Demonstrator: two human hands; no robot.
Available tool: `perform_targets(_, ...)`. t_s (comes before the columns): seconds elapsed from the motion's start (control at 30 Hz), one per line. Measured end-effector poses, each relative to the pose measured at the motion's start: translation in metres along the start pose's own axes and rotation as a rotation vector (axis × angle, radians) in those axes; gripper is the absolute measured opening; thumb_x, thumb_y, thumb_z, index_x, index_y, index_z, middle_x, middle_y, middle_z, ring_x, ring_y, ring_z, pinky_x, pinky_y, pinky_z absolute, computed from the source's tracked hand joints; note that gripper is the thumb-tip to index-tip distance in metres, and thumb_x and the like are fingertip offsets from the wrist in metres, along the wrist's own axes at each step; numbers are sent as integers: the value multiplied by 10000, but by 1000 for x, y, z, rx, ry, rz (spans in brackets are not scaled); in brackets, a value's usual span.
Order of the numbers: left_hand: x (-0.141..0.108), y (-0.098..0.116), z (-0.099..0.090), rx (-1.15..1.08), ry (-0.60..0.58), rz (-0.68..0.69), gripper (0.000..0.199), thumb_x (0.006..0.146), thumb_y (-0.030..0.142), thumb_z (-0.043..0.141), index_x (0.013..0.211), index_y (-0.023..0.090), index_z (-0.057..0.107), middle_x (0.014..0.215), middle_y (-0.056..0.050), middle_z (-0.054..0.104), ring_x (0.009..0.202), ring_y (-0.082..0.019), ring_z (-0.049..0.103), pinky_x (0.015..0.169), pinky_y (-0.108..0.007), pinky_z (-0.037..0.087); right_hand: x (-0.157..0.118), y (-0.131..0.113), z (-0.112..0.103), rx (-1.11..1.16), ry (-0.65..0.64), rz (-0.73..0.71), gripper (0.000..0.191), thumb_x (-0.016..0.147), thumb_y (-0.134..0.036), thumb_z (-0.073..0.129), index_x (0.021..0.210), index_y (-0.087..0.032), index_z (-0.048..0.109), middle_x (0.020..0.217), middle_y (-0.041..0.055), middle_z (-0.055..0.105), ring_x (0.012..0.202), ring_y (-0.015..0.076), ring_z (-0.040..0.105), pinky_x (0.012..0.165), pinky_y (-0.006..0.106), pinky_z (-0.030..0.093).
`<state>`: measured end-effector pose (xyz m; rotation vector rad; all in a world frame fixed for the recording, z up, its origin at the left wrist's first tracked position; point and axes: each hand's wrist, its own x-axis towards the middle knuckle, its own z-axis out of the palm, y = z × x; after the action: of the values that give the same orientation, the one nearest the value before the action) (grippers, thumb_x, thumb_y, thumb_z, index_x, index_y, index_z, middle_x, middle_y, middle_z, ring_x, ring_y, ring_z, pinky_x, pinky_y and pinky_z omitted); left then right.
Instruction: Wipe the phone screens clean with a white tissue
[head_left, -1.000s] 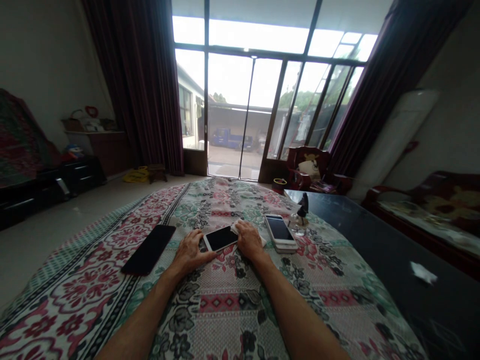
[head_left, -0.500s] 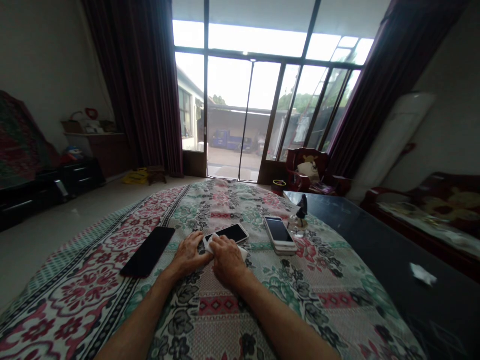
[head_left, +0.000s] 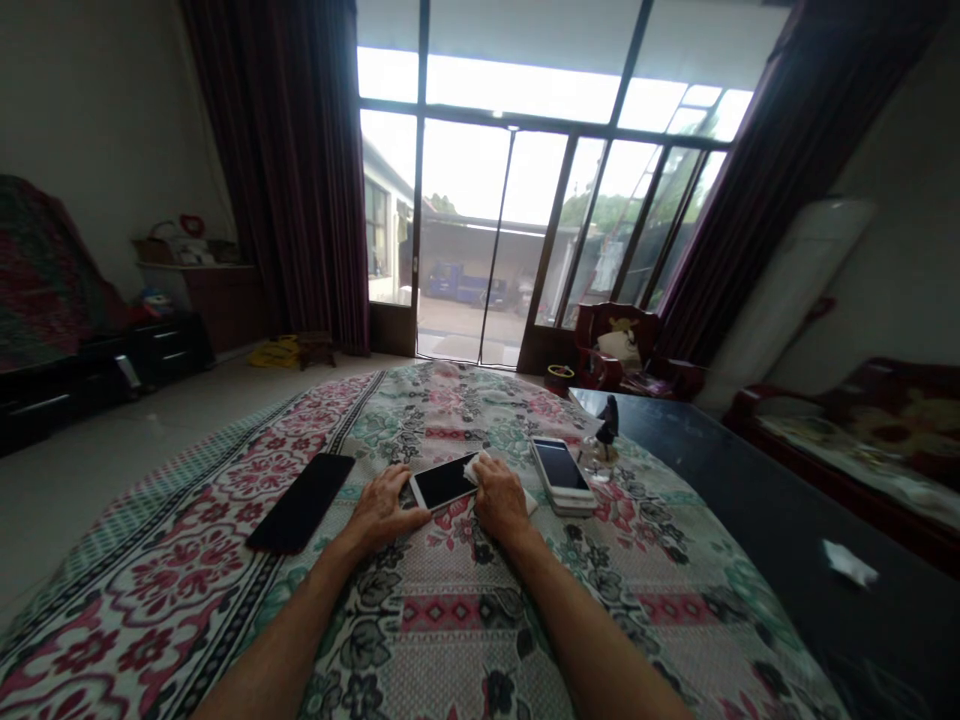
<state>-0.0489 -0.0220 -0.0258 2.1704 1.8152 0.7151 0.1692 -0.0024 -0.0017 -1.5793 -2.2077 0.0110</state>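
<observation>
A white-framed phone (head_left: 442, 482) with a dark screen lies face up on the patterned tablecloth (head_left: 450, 570). My left hand (head_left: 384, 510) rests at its left end, thumb and fingers spread around the corner. Bunched in the closed fingers of my right hand (head_left: 501, 497) is a white tissue (head_left: 472, 466), pressed on the phone's right end. Part of the tissue shows beyond the right side of that hand. To the left lies a large black phone (head_left: 301, 503). Stacked white phones (head_left: 562, 475) are to the right of my right hand.
A small dark figurine (head_left: 607, 425) on a clear base stands behind the stacked phones. On the right, a black table (head_left: 750, 480) holds a crumpled white tissue (head_left: 850, 563). A wooden armchair (head_left: 600, 345) and glass doors stand beyond the cloth.
My right hand has slid the tissue rightward along the phone, from its left end to its right end, uncovering the screen's left part. My left hand has stayed at the left end.
</observation>
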Motion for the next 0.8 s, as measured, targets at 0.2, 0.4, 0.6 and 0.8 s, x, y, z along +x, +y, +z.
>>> perform_targets(0.2,-1,0,1,-12,25,-18,664,688,441,711,1253,117,579,1426,-187,507,1362,-326,424,1132,-420,324,-26,-15,1,100,-16,-272,316,872,-86,451,1106,-203,628,1360,58,557,1204,211,469,1009,331,352)
perform_targets(0.4,-2,-1,2,-26,66,9,646,679,455,721,1224,129,603,1404,-180,532,1344,-332,446,1121,-429,343,-34,-27,-6,187,-61,-414,272,904,-102,439,1065,-206,632,1253,51,613,1122,199,507,966,322,384)
perform_targets(0.6,-1,-3,5,-34,84,10,661,661,499,726,1203,139,616,1394,-181,540,1330,-338,459,1106,-448,360,-21,-10,-7,151,-64,-251,352,866,-69,433,1110,-201,648,1343,57,577,1200,210,489,1012,340,371)
perform_targets(0.8,-2,4,3,-2,100,21,650,659,514,728,1173,129,631,1359,-186,564,1291,-326,497,1095,-422,373,-12,8,-5,43,-51,25,496,844,-47,396,1285,-176,580,1454,74,487,1343,256,392,1082,389,324)
